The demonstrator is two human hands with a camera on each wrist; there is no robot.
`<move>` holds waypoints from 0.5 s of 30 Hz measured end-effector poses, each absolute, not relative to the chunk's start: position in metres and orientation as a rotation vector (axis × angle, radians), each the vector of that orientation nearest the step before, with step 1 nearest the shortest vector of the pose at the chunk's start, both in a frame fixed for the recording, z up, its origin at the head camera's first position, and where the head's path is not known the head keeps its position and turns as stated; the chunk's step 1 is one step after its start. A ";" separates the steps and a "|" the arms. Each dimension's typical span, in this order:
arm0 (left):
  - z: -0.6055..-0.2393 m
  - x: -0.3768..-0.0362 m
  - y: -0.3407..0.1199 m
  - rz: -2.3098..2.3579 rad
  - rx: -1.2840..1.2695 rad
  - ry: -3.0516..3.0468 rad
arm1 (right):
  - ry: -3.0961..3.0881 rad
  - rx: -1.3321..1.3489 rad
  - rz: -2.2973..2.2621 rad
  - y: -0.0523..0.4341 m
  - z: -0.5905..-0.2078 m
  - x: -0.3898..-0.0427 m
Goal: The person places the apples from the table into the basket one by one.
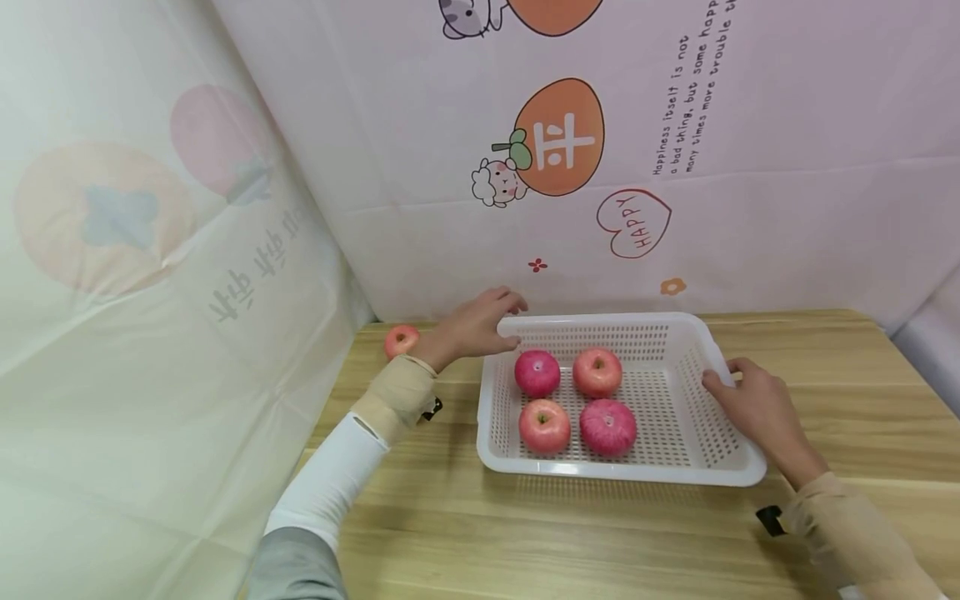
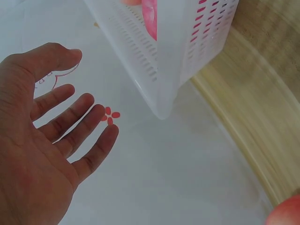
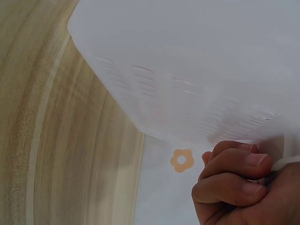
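Note:
A white plastic basket (image 1: 660,477) with slotted walls holds several red and pink apples (image 1: 597,372) grouped toward its left side. My right hand (image 1: 761,412) grips the basket's right rim, thumb on top; in the right wrist view its fingers (image 3: 229,185) curl beneath the edge. Just above the back left corner of the basket, my left hand (image 1: 480,323) has its fingers spread and loosely bent. In the left wrist view the palm (image 2: 42,164) is bare, apart from the basket wall (image 2: 164,61). One more apple (image 1: 401,340) sits outside, partly behind my left wrist.
A wooden table (image 1: 450,525) carries everything. Behind it hangs a white printed cloth (image 1: 420,225), and another pale sheet (image 1: 135,375) closes off the left side. The table's back edge meets the cloth just beyond the basket.

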State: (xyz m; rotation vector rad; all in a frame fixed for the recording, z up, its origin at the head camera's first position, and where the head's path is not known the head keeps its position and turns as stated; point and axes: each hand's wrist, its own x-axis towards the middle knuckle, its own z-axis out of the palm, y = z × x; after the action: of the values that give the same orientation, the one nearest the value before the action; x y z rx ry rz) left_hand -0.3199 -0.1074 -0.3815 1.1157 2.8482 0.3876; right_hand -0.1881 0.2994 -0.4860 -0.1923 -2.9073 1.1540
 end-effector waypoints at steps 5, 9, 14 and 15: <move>-0.381 -0.323 -0.116 0.397 1.079 2.869 | -2.909 -0.197 1.146 0.300 -0.486 -0.189; -0.379 -0.325 -0.123 0.407 1.031 2.878 | -2.911 -0.199 1.149 0.300 -0.486 -0.189; -0.379 -0.330 -0.132 0.432 1.007 2.903 | -2.905 -0.190 1.139 0.300 -0.486 -0.189; -0.379 -0.331 -0.134 0.433 1.008 2.911 | -2.906 -0.192 1.139 0.299 -0.486 -0.189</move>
State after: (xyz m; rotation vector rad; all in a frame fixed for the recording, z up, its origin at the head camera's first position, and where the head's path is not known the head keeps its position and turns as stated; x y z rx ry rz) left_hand -0.3306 -0.1344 -0.3795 1.0080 2.9113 0.4326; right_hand -0.1885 0.2995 -0.4861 -0.1919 -2.9056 1.1389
